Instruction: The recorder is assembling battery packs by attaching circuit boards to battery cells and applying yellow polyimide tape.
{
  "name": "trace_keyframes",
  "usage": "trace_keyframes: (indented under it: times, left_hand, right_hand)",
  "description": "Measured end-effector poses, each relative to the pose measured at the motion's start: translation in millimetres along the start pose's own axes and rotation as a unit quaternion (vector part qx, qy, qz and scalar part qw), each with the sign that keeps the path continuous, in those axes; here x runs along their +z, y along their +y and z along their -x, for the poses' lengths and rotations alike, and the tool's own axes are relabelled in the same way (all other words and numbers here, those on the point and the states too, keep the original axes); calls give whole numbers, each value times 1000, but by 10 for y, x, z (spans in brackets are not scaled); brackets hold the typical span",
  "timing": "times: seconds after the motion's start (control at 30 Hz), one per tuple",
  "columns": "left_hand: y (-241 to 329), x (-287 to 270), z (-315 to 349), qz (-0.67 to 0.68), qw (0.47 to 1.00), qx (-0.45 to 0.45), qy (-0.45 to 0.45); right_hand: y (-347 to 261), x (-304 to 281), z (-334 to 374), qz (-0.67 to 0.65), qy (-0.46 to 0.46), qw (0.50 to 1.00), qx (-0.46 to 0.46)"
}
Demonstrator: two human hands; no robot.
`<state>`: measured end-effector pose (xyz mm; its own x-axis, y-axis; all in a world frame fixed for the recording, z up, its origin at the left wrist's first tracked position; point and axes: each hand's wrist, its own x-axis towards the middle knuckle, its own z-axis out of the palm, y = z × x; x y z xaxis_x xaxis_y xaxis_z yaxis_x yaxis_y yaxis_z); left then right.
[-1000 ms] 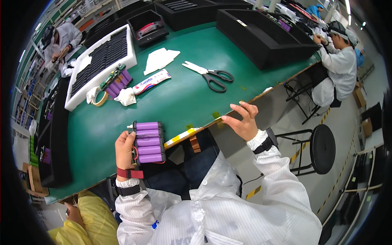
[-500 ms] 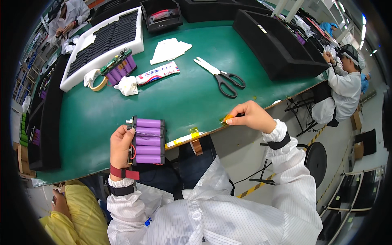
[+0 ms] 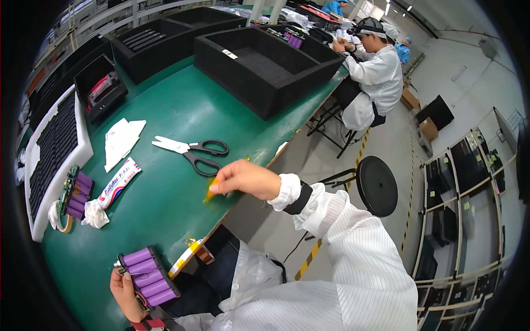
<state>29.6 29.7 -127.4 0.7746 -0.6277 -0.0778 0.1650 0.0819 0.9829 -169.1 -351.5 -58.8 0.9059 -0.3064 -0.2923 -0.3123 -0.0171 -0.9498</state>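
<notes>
My left hand (image 3: 126,295) grips one side of a battery pack (image 3: 149,278) of several purple cylindrical cells in black end frames, held at the table's near edge. A thin dark wire lies across its cells. Over the table edge, my right hand (image 3: 249,179) pinches a small piece of amber, see-through tape (image 3: 210,190) between thumb and fingers. Just beyond that hand, black-handled scissors (image 3: 193,150) lie with their blades pointing left. Between the hands, more amber tape (image 3: 191,241) sits on the table edge by a white and yellow strip (image 3: 184,259).
On the green table (image 3: 165,198) lie a glue tube (image 3: 122,177), white paper (image 3: 124,143), crumpled tissue (image 3: 95,214) and another purple pack (image 3: 80,193) with a circuit board. Black foam trays (image 3: 265,91) stand behind, a white foam tray (image 3: 83,138) left. A co-worker (image 3: 378,71) sits beyond a round stool (image 3: 376,186).
My view has swung to the right, so the table contents appear further left. My right hand has the amber tape piece raised off the edge; my left hand keeps hold of the battery pack.
</notes>
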Motion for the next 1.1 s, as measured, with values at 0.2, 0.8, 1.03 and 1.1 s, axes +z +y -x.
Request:
trace_keyframes:
  times: [0.2,0.8,1.03,1.1]
  left_hand:
    - [295,272,194,30,996,-70,46]
    - [410,433,269,100,987,-106,72]
    - [420,468,256,99,985,-116,77]
    - [414,470,264,95,986,-113,80]
  right_hand:
    - [-172,200,37,-70,70,995,27]
    - [-313,2176,-1,293,168,888,-313]
    - [-245,2261,64,-11,100,973,-209]
    - [-263,2267,86,-29,97,973,-206]
